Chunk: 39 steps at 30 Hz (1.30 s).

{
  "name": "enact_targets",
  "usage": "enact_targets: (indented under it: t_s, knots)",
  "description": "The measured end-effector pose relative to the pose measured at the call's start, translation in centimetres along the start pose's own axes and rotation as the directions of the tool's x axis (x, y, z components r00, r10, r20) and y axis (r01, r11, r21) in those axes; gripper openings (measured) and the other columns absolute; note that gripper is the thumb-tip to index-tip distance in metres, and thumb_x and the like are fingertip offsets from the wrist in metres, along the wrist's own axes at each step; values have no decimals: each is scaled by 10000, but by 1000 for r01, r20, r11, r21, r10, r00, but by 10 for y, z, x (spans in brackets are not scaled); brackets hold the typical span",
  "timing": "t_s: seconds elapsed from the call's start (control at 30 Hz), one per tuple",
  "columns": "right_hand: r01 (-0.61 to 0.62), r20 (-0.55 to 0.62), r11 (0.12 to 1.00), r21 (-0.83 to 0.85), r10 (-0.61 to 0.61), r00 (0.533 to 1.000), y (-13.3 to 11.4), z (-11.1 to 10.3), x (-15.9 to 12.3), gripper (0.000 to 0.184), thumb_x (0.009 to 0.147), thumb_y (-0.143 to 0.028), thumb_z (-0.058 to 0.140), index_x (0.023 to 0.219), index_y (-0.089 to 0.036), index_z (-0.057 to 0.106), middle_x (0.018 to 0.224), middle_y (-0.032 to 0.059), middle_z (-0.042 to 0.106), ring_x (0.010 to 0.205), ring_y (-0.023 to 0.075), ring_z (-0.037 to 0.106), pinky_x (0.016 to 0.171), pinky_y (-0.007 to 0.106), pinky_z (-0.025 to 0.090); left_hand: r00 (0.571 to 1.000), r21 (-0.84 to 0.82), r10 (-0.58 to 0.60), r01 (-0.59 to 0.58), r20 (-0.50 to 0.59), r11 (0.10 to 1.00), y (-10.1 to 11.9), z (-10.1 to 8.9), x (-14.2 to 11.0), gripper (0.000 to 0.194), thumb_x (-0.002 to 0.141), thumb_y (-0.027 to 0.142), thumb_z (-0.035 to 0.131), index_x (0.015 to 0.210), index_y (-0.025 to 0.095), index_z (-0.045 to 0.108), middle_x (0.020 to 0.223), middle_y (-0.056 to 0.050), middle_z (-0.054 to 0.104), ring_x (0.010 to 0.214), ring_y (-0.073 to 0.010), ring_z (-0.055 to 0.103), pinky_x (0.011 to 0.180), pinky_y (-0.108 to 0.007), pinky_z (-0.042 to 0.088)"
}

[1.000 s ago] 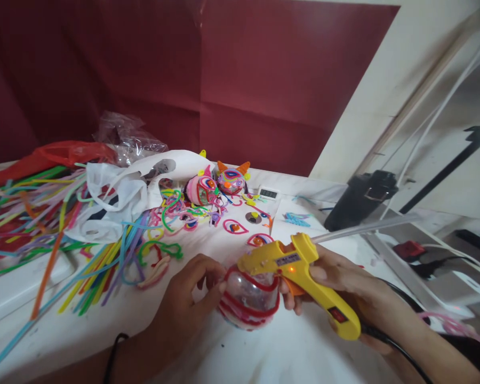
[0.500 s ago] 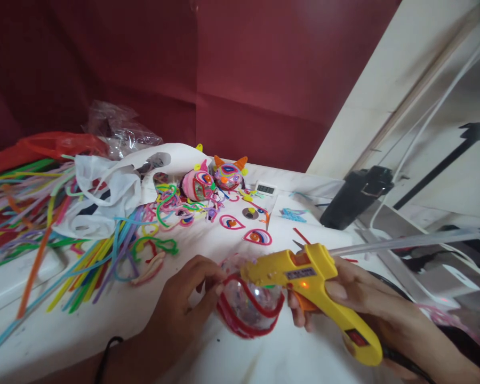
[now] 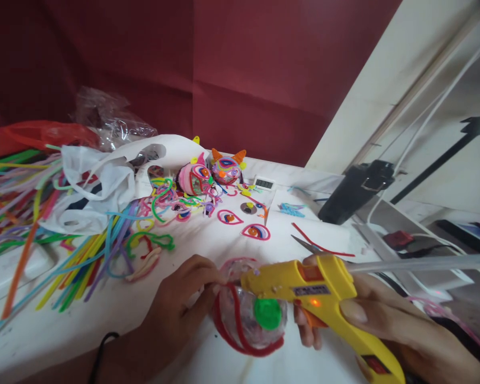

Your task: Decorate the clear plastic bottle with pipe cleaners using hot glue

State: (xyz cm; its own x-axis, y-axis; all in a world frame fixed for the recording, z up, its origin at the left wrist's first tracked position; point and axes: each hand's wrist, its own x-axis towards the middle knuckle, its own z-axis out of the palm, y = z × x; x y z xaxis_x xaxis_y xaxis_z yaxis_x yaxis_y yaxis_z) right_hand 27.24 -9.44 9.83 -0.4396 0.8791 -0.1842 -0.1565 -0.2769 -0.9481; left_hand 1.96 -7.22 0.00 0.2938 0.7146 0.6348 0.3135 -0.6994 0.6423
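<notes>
My left hand (image 3: 186,298) is closed at the upper left of a clear plastic ball (image 3: 248,325), its fingertips pinching by the end of a red pipe cleaner (image 3: 238,314). Red pipe cleaner lines curve over the ball, and a green disc (image 3: 268,313) sits on its right side. My right hand (image 3: 378,306) grips a yellow hot glue gun (image 3: 304,280) with its orange light lit and a clear glue stick (image 3: 420,264) out of its back. The nozzle is at the ball's top, close to my left fingertips; whether it touches is hidden.
Loose pipe cleaners (image 3: 76,272) in many colours heap up at left. Two decorated balls (image 3: 228,169) stand at the back near a small digital timer (image 3: 264,183). Paper-like eye shapes (image 3: 256,232) lie ahead; scissors (image 3: 304,244) and a red pipe cleaner strip (image 3: 324,248) lie behind the gun.
The ball has turned, so its green disc now faces me and the red lines run steeper. The glue gun has shifted slightly right and down, with its nozzle still over the ball.
</notes>
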Motion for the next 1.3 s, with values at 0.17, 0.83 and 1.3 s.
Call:
enact_targets:
  t_s: [0.17,0.83,1.3]
  knots:
    - [-28,-7,999,-26,28,1000,1,-3,-3,203,731,-410,726,895,-289,717,753,44,732,717,228,678,679,301,533,999,43,34,-35,17,998,0,-1,-2,269,883,-3,496,977,228,598,899,13,581,813,-100,591,724,-180,484]
    - [-37,244,980,-195,85,966,-5,-24,-2,223,827,-440,673,1039,-372,676,953,36,739,881,246,692,856,364,556,995,67,86,-89,43,994,-7,-2,-6,293,885,3,490,1037,235,583,935,2,582,817,-107,609,703,-183,496]
    - [-60,-7,998,36,60,998,0,-2,-4,418,650,-416,856,972,-298,618,775,49,759,653,198,704,616,271,504,995,89,95,-93,-26,992,-3,0,-3,254,875,18,507,986,223,607,898,-3,618,781,-116,637,681,-188,521]
